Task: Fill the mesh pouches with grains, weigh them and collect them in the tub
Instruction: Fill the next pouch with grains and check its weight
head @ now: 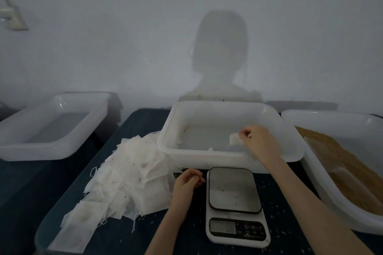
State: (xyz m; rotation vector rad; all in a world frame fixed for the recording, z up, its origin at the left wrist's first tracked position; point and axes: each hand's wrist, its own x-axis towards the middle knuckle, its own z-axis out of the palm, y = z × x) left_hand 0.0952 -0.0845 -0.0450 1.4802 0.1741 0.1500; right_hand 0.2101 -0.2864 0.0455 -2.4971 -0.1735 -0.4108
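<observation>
Right hand (256, 137) reaching over middle tub (228, 157), fingertips pinching small filled pouch (235, 140) just above tub floor. Left hand (189, 179) resting on dark table (290, 203) beside scale (235, 203), fingers loosely curled, holding nothing. Scale platform bare apart from few stray grains, display too blurry to read. Heap of empty pouches (128, 178) left of scale. Tub of brown grains (339, 163) at far right. Another white tub (53, 126) off to left.

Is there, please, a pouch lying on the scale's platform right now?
No, the scale platform is bare; the right hand holds a pouch over the middle tub.
</observation>
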